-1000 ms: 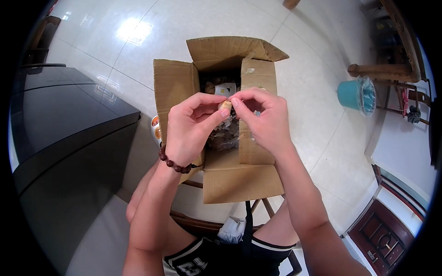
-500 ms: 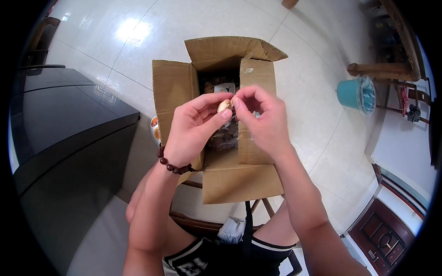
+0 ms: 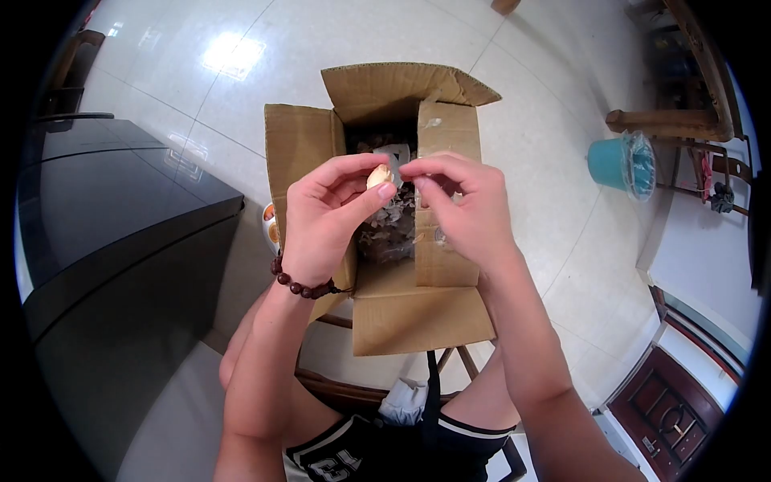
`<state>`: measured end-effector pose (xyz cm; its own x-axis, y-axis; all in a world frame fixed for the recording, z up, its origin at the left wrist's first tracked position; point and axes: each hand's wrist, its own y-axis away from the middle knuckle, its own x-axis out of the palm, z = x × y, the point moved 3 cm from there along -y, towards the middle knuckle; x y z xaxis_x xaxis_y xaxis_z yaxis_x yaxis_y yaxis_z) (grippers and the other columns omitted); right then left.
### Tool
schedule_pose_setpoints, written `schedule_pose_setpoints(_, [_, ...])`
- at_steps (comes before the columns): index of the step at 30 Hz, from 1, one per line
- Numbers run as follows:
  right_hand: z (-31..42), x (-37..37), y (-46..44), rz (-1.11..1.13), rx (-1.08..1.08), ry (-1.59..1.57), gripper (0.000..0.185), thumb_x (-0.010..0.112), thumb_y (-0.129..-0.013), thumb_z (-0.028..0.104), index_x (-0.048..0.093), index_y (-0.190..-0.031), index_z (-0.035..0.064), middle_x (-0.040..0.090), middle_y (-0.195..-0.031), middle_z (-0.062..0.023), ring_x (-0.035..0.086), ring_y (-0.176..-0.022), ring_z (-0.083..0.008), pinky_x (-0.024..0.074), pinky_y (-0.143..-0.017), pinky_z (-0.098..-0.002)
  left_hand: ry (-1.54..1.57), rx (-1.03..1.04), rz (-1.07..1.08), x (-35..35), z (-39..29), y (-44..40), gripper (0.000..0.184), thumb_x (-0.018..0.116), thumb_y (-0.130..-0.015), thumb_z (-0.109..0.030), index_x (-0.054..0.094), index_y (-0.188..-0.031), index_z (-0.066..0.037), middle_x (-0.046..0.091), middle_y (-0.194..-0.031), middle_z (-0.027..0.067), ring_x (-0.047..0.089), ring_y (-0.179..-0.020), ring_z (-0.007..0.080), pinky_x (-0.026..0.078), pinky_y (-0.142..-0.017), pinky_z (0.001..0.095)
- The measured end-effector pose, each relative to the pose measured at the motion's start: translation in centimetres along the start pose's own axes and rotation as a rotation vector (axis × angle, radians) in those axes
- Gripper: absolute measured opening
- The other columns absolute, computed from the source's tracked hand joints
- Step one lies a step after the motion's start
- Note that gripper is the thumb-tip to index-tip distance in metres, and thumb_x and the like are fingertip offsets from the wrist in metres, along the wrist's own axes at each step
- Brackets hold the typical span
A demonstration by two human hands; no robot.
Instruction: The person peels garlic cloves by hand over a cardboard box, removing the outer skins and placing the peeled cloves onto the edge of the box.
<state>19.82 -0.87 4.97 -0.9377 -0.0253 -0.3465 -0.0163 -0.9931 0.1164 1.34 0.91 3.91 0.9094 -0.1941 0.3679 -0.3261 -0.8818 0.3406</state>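
Observation:
Between the thumb and fingers of my left hand [image 3: 325,209] is a small pale garlic clove [image 3: 379,176], browner at its top end. A dark beaded bracelet [image 3: 301,288] circles that wrist. My right hand [image 3: 466,201] is pinched just to the right of the clove, apart from it; whatever its fingertips may hold is too small to make out. Both hands are above an open cardboard box [image 3: 423,321] with its flaps folded out. Inside it lie papery peel scraps [image 3: 391,215] and a whitish piece of packaging, partly hidden by my hands.
At the left stands a glossy black cabinet [image 3: 128,185]. A teal bin [image 3: 608,165] with a clear liner is on the tiled floor to the right, near wooden furniture [image 3: 666,124]. A white and orange container [image 3: 271,225] is partly hidden behind the box's left flap.
My right hand has pulled away from the clove, leaving a small gap. My left hand has shifted slightly left with the clove, which shows more of its pale surface.

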Motion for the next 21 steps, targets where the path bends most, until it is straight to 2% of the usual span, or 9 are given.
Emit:
schedule_pose_setpoints(2, [0.3,-0.1,0.2,-0.037,0.045,-0.287,0.011,0.071,-0.09,-0.001,0.077,-0.1,0.0007,0.073,-0.093,-0.0045,0.064,-0.076,-0.0083,0.05,-0.067,-0.0231,-0.06,0.021,-0.051,0.3,-0.6,0.1,0.034,0.075,-0.089,0.006,0.067,-0.122,0.003,0.072,-0.113,0.0089,0.069,-0.1,0.012,0.056,-0.089,0.0258])
schedule_pose_setpoints(9, [0.6,0.3,0.3,-0.011,-0.002,-0.241,0.006,0.074,-0.09,0.0,0.077,-0.096,0.0007,0.073,-0.091,-0.0041,0.065,-0.078,-0.0075,0.0501,-0.066,-0.0215,-0.083,0.087,-0.052,0.6,-0.2,0.2,0.031,0.076,-0.087,0.008,0.068,-0.116,0.006,0.072,-0.111,0.0106,0.07,-0.099,0.0136,0.059,-0.088,0.0259])
schedule_pose_setpoints(12, [0.7,0.5,0.4,-0.026,0.018,-0.169,0.004,0.074,-0.09,0.001,0.075,-0.094,0.0014,0.073,-0.089,-0.0027,0.065,-0.076,-0.0063,0.0501,-0.066,-0.0213,-0.195,0.154,-0.066,0.6,-0.2,0.3,0.03,0.078,-0.086,0.007,0.069,-0.114,0.005,0.07,-0.111,0.0098,0.071,-0.097,0.014,0.059,-0.088,0.0258])
schedule_pose_setpoints(17, [0.6,0.8,0.4,0.038,0.11,-0.306,0.003,0.071,-0.093,0.003,0.068,-0.094,0.002,0.07,-0.085,0.0002,0.065,-0.076,-0.0048,0.0494,-0.067,-0.0206,-0.315,0.201,-0.055,0.7,-0.3,0.4,0.029,0.078,-0.085,0.007,0.068,-0.112,0.005,0.069,-0.111,0.0086,0.07,-0.097,0.0139,0.059,-0.087,0.0257])
schedule_pose_setpoints(21, [0.5,1.0,0.3,0.019,0.112,-0.359,0.011,0.073,-0.09,0.006,0.063,-0.089,0.0018,0.064,-0.081,0.0018,0.06,-0.07,-0.0031,0.0484,-0.061,-0.0208,-0.133,0.107,-0.008,0.8,0.1,0.2,0.03,0.077,-0.087,0.006,0.067,-0.115,0.004,0.07,-0.111,0.0087,0.07,-0.098,0.0137,0.059,-0.087,0.0263])
